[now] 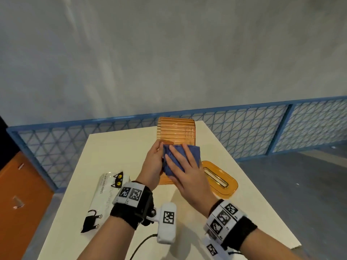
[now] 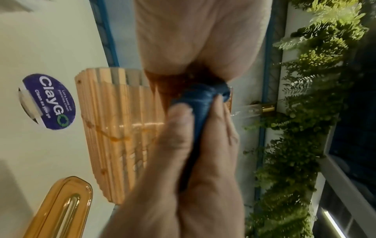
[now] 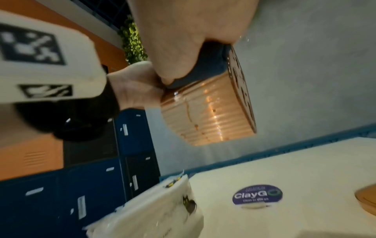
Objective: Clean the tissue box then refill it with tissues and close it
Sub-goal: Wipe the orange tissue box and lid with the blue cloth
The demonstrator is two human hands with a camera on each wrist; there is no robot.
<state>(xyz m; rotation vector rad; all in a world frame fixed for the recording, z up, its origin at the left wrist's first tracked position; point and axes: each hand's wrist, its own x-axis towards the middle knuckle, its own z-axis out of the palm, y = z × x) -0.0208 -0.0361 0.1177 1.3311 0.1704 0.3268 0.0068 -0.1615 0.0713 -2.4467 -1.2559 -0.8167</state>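
The right hand (image 1: 183,168) lies flat, its fingers (image 1: 174,153) straight and slightly spread, pressing a folded blue cloth (image 1: 189,154) against the ribbed side of the amber tissue box (image 1: 176,131). Just to the left of those fingers, the left hand (image 1: 153,162) grips the box, with its thumb near the cloth's edge and its other fingers wrapped out of sight behind the box wall. The right wrist view shows the box held up clear of the white table (image 1: 120,147), not resting on it; its perforated base faces away from the person.

Down and to the right of the right fingers, the amber lid (image 1: 218,178) lies on the table with its slot up, apart from the box. Below and left of the left hand, near that wrist, lies the pack of tissues (image 1: 105,197), still in its cat-printed wrapper.

The cleaning step seems to be in hand: the outer wall is being wiped, and brownish marks show on the ribs in both wrist views. Next, the cloth probably needs to pass along the remaining ribs and the inside, with the left hand turning the box to expose fresh faces. Refilling and closing are not yet begun.
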